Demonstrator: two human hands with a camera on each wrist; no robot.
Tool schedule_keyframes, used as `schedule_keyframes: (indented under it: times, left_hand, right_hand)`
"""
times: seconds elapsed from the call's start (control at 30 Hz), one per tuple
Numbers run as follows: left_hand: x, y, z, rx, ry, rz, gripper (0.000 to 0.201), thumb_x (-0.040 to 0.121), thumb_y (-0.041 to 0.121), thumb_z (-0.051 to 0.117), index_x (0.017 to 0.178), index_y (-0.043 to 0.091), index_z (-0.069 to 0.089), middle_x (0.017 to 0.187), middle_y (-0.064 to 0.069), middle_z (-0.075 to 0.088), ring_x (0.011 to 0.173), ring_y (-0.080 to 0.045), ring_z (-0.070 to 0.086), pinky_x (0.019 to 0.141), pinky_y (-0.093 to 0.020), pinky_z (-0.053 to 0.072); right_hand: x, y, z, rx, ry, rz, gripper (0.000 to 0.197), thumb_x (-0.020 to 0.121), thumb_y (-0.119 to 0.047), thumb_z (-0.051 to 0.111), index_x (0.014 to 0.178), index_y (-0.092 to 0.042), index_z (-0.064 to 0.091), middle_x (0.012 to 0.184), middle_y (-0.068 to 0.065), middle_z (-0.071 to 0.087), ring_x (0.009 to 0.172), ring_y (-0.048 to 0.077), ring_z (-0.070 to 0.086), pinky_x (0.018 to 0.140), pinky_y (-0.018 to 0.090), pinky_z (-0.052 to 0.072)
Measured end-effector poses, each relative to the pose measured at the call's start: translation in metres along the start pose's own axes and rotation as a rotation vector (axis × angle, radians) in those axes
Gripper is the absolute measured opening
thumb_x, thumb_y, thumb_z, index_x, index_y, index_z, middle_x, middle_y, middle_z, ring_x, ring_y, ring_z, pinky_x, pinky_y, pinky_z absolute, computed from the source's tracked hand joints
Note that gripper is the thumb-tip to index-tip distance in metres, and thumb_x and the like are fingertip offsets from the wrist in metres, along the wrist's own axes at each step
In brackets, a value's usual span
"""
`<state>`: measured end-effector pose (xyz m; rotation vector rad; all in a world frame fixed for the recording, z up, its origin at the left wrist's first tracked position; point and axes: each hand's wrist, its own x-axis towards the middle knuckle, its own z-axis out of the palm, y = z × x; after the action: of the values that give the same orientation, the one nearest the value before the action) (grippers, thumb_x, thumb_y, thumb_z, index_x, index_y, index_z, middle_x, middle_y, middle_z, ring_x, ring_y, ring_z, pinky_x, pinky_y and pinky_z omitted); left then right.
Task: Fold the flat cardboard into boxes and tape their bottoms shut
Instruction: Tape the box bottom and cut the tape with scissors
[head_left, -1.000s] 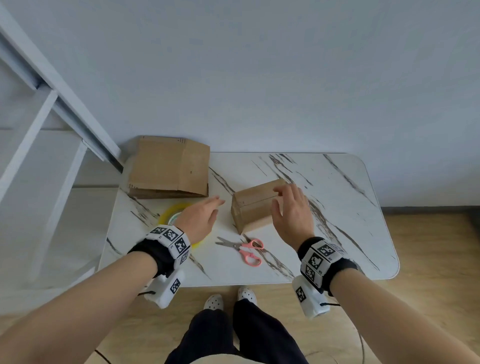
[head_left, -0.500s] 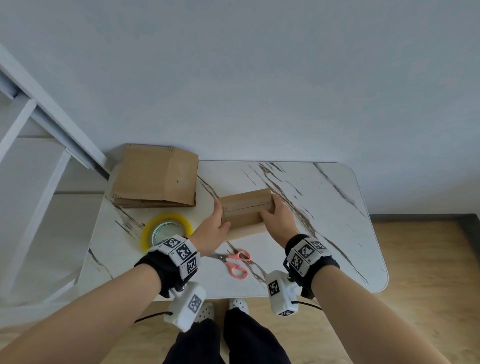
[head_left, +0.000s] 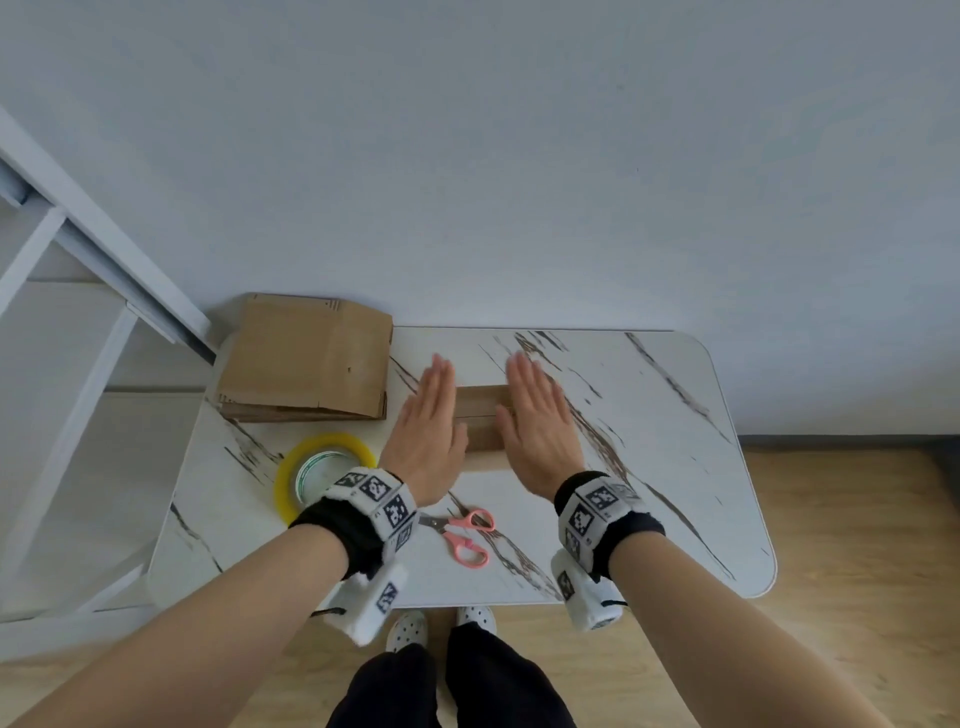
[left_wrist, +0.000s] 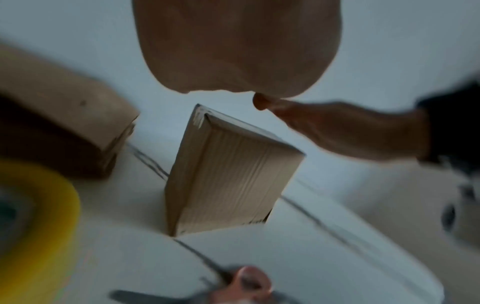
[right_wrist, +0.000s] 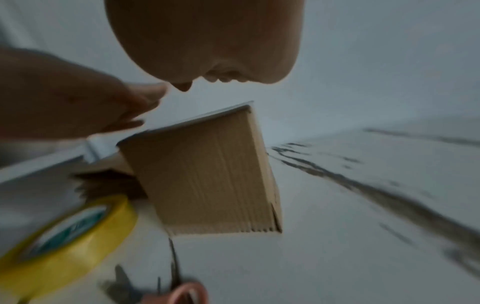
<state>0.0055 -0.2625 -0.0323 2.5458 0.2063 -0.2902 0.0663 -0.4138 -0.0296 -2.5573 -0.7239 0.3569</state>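
Cardboard box (head_left: 480, 415), already folded into shape, stands in the middle of the counter (head_left: 675, 467) with its taped face turned up; clear tape shows along the seam and over the top corner in the left wrist view. That box looks finished, or close to it.

Both hands hover flat over it, one at each end. The left hand (head_left: 427, 423) has an open grip, fingers straight and together, holding nothing. The right hand (head_left: 536, 418) is the same, palm down and empty. In the wrist views both palms sit above the box with a gap beneath, so neither appears to touch it, though the blur makes that hard to settle.

Just left of the box, against the wall, lies a stack of flat cardboard (head_left: 306, 358), not yet folded. That is the work remaining: each sheet needs opening, its flaps closing and its bottom taping.

The yellow tape roll (head_left: 324, 470) lies on the counter in front of the stack, near the left wrist. The pink-handled scissors (head_left: 462, 535) lie at the near edge between the wrists.
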Motion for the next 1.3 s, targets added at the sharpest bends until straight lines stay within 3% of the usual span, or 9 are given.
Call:
schedule_keyframes:
  times: [0.1, 0.23, 0.47, 0.63, 0.83, 0.93, 1.07, 1.2, 1.3]
  left_hand:
    - [-0.01, -0.008, 0.005, 0.358, -0.037, 0.165, 0.067, 0.088, 0.04, -0.003, 0.146, 0.009, -0.013, 0.151, -0.002, -0.023, 0.144, -0.014, -0.013, 0.115, -0.029, -0.007]
    - [-0.01, -0.016, 0.009, 0.514, -0.086, 0.166, 0.065, 0.088, 0.038, 0.024, 0.138, 0.0, 0.041, 0.145, -0.014, 0.042, 0.134, -0.023, 0.042, 0.107, -0.035, 0.032]
    - [-0.011, -0.003, 0.01, 0.49, -0.148, 0.052, 0.075, 0.098, 0.041, 0.024, 0.144, -0.005, -0.014, 0.152, -0.022, -0.023, 0.145, -0.03, -0.015, 0.121, -0.037, 0.001]
    - [-0.004, 0.011, 0.01, -0.204, -0.143, -0.14, 0.075, 0.101, 0.032, 0.028, 0.141, -0.002, -0.026, 0.147, -0.015, -0.039, 0.142, -0.021, -0.025, 0.113, -0.024, -0.01]
    - [0.012, 0.011, -0.004, -0.689, -0.138, -0.393, 0.069, 0.102, 0.038, 0.023, 0.146, 0.013, -0.024, 0.158, -0.001, -0.016, 0.146, -0.015, -0.004, 0.115, -0.027, 0.0]
    - [0.019, 0.007, -0.012, -0.72, -0.212, -0.494, 0.067, 0.098, 0.054, 0.011, 0.151, 0.018, -0.007, 0.159, 0.0, -0.002, 0.147, -0.017, 0.005, 0.117, -0.033, 0.006]
    - [0.029, 0.004, -0.025, -0.761, -0.243, -0.73, 0.078, 0.092, 0.065, 0.009, 0.15, 0.014, 0.016, 0.155, -0.01, 0.024, 0.138, -0.029, 0.032, 0.107, -0.044, 0.039]
    - [0.03, 0.005, -0.026, -0.748, -0.303, -0.702, 0.077, 0.085, 0.069, 0.036, 0.142, 0.017, 0.035, 0.148, -0.009, 0.036, 0.124, -0.03, 0.046, 0.078, -0.038, 0.055]
    - [0.03, 0.0, -0.019, -0.666, -0.301, -0.578, 0.053, 0.085, 0.056, 0.054, 0.119, 0.016, 0.051, 0.128, -0.009, 0.056, 0.109, -0.025, 0.057, 0.076, -0.034, 0.057]
  right_hand:
    - [-0.006, -0.005, 0.006, -0.232, -0.139, -0.193, 0.06, 0.094, -0.042, -0.001, 0.15, -0.022, -0.006, 0.152, -0.011, -0.017, 0.144, 0.009, -0.017, 0.118, 0.034, -0.013]
    - [-0.008, 0.009, 0.016, -0.342, -0.175, -0.247, 0.061, 0.093, -0.046, -0.004, 0.149, -0.023, -0.005, 0.155, -0.012, -0.011, 0.142, 0.005, -0.015, 0.119, 0.035, -0.008]
    - [-0.013, 0.025, 0.005, -0.134, -0.189, -0.13, 0.074, 0.091, -0.058, 0.01, 0.148, -0.016, -0.012, 0.151, -0.009, -0.023, 0.139, 0.004, -0.021, 0.12, 0.027, -0.001]
    - [-0.014, 0.011, 0.01, 0.334, -0.154, 0.169, 0.094, 0.095, -0.041, 0.048, 0.145, -0.011, -0.026, 0.152, 0.001, -0.034, 0.137, 0.001, -0.01, 0.108, 0.016, 0.007]
    - [-0.004, 0.013, 0.011, 0.65, -0.184, 0.319, 0.09, 0.094, -0.048, 0.045, 0.148, -0.015, -0.019, 0.16, 0.002, -0.006, 0.147, 0.015, 0.005, 0.12, 0.034, 0.012]
    - [0.006, 0.024, 0.007, 0.751, -0.222, 0.498, 0.083, 0.091, -0.067, 0.025, 0.151, -0.011, 0.013, 0.156, 0.006, 0.024, 0.142, 0.021, 0.026, 0.117, 0.037, 0.021]
    - [0.021, 0.031, -0.007, 0.645, -0.174, 0.653, 0.086, 0.087, -0.074, 0.011, 0.107, -0.005, 0.058, 0.095, 0.007, 0.063, 0.094, 0.022, 0.058, 0.101, 0.043, 0.042]
    - [0.025, 0.031, -0.013, 0.649, -0.224, 0.638, 0.086, 0.082, -0.078, 0.029, 0.111, -0.004, 0.06, 0.1, 0.01, 0.065, 0.093, 0.023, 0.061, 0.088, 0.038, 0.049]
    - [0.023, 0.028, -0.009, 0.564, -0.239, 0.567, 0.075, 0.076, -0.074, 0.051, 0.111, -0.008, 0.057, 0.103, 0.003, 0.064, 0.092, 0.018, 0.061, 0.076, 0.03, 0.049]
